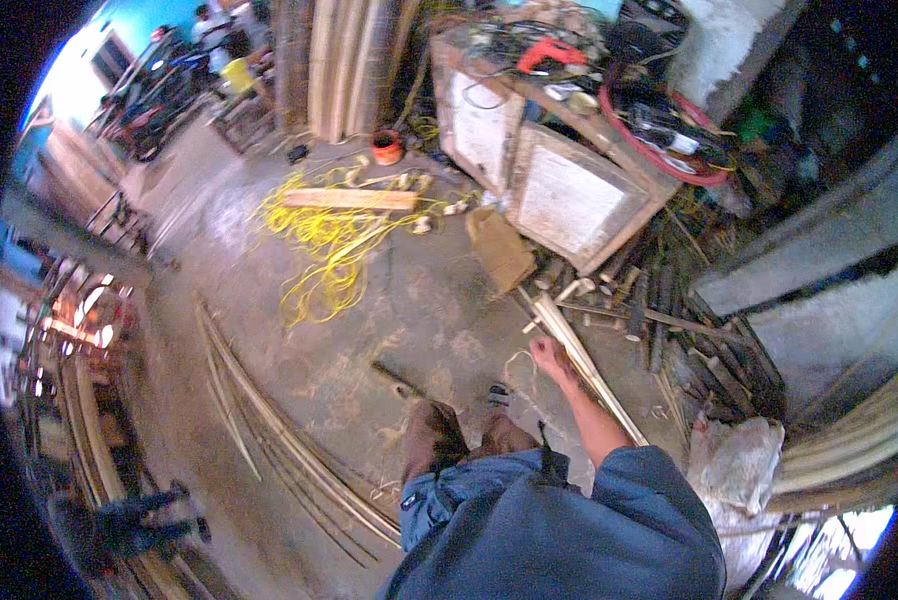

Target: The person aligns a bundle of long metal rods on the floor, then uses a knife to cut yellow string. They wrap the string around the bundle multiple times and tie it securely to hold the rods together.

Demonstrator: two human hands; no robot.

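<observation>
My right hand (547,357) reaches forward over the floor with its fingers curled closed. A thin pale loop (510,364), like a cord or strip, hangs next to the fingers; whether they grip it cannot be made out. Just right of the hand and forearm lies a bundle of long pale strips (573,345), slanting from the cabinet toward me. My left hand is out of sight. Ahead of my feet rests a short dark stick (396,379).
Tangled yellow strapping (334,262) lies ahead with a wooden plank (349,199). A worn cabinet (581,205) carries cables and a red-framed saw (552,56). Wood offcuts (659,320) pile at right. Long poles (279,430) lie at left, near another person (119,525).
</observation>
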